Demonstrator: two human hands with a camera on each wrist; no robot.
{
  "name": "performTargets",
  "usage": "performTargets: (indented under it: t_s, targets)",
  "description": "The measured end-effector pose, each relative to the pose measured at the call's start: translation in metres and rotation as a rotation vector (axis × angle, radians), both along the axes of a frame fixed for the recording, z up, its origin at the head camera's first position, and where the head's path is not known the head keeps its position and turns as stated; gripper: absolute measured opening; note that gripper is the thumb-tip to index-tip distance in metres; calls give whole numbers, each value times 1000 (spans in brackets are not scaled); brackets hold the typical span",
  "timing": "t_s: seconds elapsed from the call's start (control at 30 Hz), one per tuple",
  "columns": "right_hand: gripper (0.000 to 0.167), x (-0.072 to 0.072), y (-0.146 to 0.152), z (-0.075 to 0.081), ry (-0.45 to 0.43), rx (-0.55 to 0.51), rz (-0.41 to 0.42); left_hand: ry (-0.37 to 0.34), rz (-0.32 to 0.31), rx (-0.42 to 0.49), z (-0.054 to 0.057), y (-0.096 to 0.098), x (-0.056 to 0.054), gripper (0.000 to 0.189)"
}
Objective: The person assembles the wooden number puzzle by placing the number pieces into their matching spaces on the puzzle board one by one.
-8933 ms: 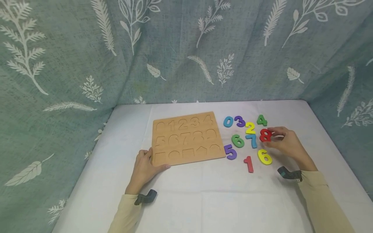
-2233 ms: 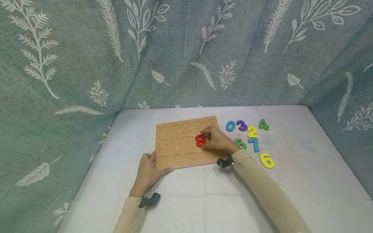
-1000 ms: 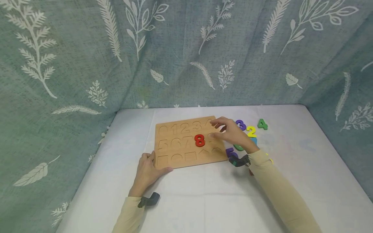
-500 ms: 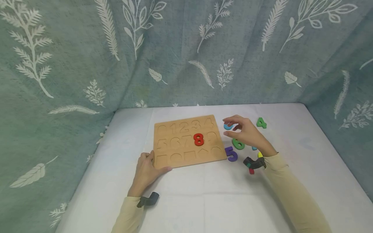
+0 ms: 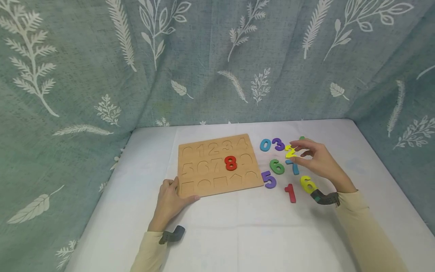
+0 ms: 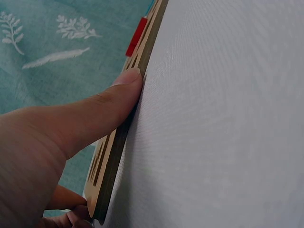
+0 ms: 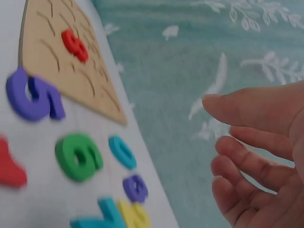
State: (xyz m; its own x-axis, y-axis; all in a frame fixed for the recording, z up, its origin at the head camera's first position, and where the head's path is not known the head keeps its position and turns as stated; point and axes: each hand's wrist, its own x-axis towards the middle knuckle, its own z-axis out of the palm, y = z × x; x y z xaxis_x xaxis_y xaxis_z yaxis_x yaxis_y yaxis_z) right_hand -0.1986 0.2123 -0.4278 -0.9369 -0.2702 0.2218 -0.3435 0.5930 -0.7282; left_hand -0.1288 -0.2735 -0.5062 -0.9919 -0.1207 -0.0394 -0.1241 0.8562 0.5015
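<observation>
A wooden number puzzle board (image 5: pixel 212 184) lies on the table with a red 8 (image 5: pixel 230 163) on its middle row. At its near left corner my left hand (image 5: pixel 170 200) grips the board, thumb (image 6: pixel 118 92) along the front edge and fingers at the left side. Over the loose numbers, my right hand (image 5: pixel 321 160) hovers with fingers apart and nothing between them. In the head view its fingertips overlap the yellow 2 (image 5: pixel 290 154), close to the blue 7 (image 5: pixel 295 168). A green 4 (image 5: pixel 301 138) is mostly hidden behind this hand.
Right of the board lie a blue 0 (image 5: pixel 265 145), a purple 3 (image 5: pixel 278 144), a green 6 (image 5: pixel 276 166), a purple 5 (image 5: pixel 269 180), a red 1 (image 5: pixel 290 193) and a yellow 6-shaped number (image 5: pixel 307 183). A leaf-patterned curtain (image 5: pixel 204 64) hangs behind the white-covered table (image 5: pixel 221 238).
The red 8 was carried from the right onto the board and released. My right hand has since moved right, back over the loose numbers. My left hand stays at the board's corner.
</observation>
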Motion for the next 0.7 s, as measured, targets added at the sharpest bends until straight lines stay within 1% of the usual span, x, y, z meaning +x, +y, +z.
performTargets:
  t_s: [0.13, 0.23, 0.33, 0.53, 0.7]
  targets:
    - [44, 9, 20, -7, 5, 19, -26, 5, -2, 2, 1, 1, 0, 126]
    - [45, 14, 32, -13, -11, 36, -48, 8, -3, 5, 1, 1, 0, 126]
    - [48, 19, 41, -20, -26, 49, -53, 8, -2, 3, 1, 2, 0, 125]
    - [49, 26, 51, -31, -45, 54, -49, 11, -3, 9, 1, 2, 0, 125]
    - [51, 30, 55, -37, -101, 82, -52, 3, 1, 13, 1, 2, 1, 126]
